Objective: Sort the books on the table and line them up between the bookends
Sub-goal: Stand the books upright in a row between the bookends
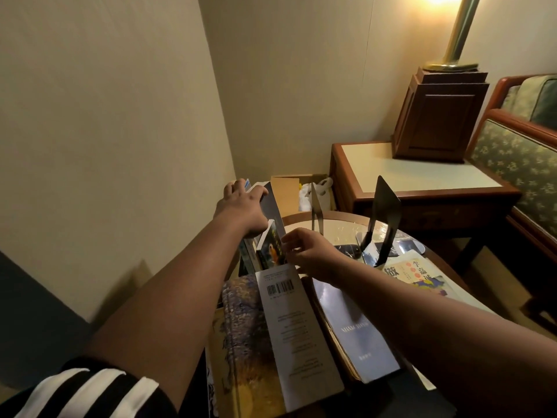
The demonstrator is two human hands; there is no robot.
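Observation:
On the round table [340, 226] several books stand upright at the left. My left hand [241, 206] grips the top of the tallest standing book [272, 206]. My right hand [307, 253] pinches the upper edge of a smaller book with a picture cover [269, 250] beside it. A white-backed book with a barcode [289, 327] leans toward me in front, over a book with a painted cover [244, 336]. A blue-grey book [352, 324] lies flat under my right forearm. Two dark metal bookends, one [316, 206] near the middle and one [382, 218] to its right, stand upright.
A yellow-covered book [419, 277] lies flat at the table's right. Behind it stands a wooden side table [422, 176] with a wooden lamp base [437, 116]. A cardboard box [289, 188] and a white bag [316, 191] sit on the floor in the corner. An upholstered seat [518, 158] is at right.

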